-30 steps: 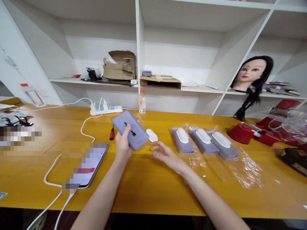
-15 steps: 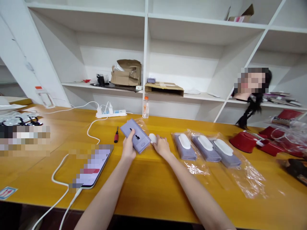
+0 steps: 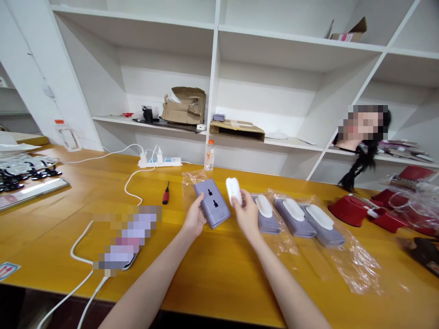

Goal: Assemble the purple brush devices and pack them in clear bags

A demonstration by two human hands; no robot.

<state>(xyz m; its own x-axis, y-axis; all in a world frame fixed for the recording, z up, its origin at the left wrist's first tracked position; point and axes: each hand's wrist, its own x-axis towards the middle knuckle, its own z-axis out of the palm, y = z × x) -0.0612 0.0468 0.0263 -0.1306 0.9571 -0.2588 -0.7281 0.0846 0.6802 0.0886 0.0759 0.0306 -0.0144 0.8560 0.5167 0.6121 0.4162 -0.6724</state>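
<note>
A flat purple-grey box (image 3: 216,208) with two black slots is held at its left edge by my left hand (image 3: 195,217). To its right, my right hand (image 3: 247,212) grips a white oval piece (image 3: 233,191), raised upright with small marks on its face. The box and the white piece are apart. Beside my right hand lie three similar purple-grey boxes (image 3: 269,224), (image 3: 302,226), (image 3: 331,236) on clear plastic wrap, each with a white oval piece on top.
A red screwdriver (image 3: 165,196), a phone (image 3: 132,242) with white cables and a power strip (image 3: 161,162) are on the left. A bottle (image 3: 209,157) stands by the shelf. Red parts (image 3: 348,210) and a mannequin head (image 3: 360,128) are on the right.
My right hand has lifted the white piece and turned it upright. My left hand has moved right with the box, whose slotted face is now uncovered by the thumb.
</note>
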